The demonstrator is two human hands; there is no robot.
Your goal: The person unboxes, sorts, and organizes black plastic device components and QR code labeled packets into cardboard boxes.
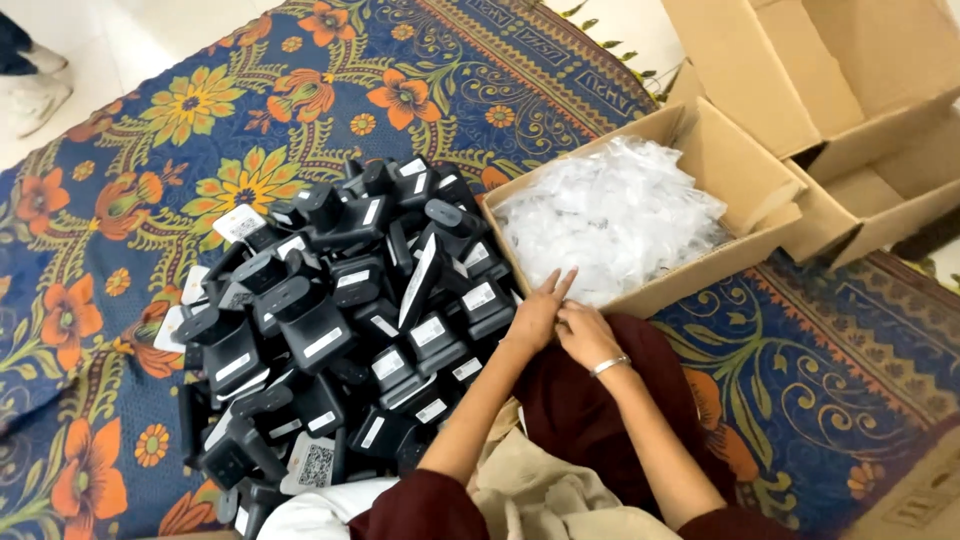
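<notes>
My left hand (538, 312) and my right hand (586, 333) meet at the near edge of an open cardboard box (745, 165) filled with clear plastic bags (610, 215). The left hand's fingers stretch toward the bags, slightly apart. My right hand curls just behind it, with a metal bracelet on its wrist. Whether either hand pinches a bag is hidden. A big pile of black plastic devices with white labels (340, 310) lies to the left on the floral rug.
A blue rug with orange and yellow flowers (130, 150) covers the floor. Two more open cardboard boxes (850, 90) stand at the top right. Another person's shoe (35, 100) shows at the top left. My maroon and beige clothing (560, 470) fills the bottom.
</notes>
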